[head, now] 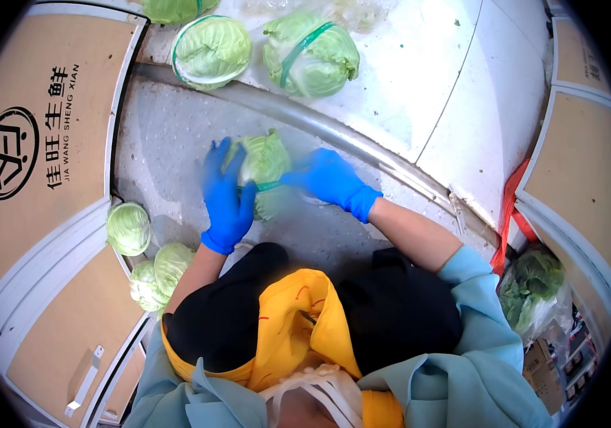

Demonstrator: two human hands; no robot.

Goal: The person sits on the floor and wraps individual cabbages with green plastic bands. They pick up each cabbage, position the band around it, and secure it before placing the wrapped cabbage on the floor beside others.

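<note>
A green cabbage is held low over the grey speckled floor, in front of my knees. My left hand, in a blue glove, grips its left side with the fingers spread over the leaves. Across the cabbage runs a green band. My right hand, also in a blue glove and slightly blurred, is closed at the band's right end and appears to pinch it. Two cabbages, a paler one and a larger one, lie on the white surface beyond, each with a green band around it.
A metal edge strip crosses between the grey floor and the white surface. Several loose cabbages lie at the left beside tan cabinet panels. At the right are a red strap and leafy greens in a clear plastic bag.
</note>
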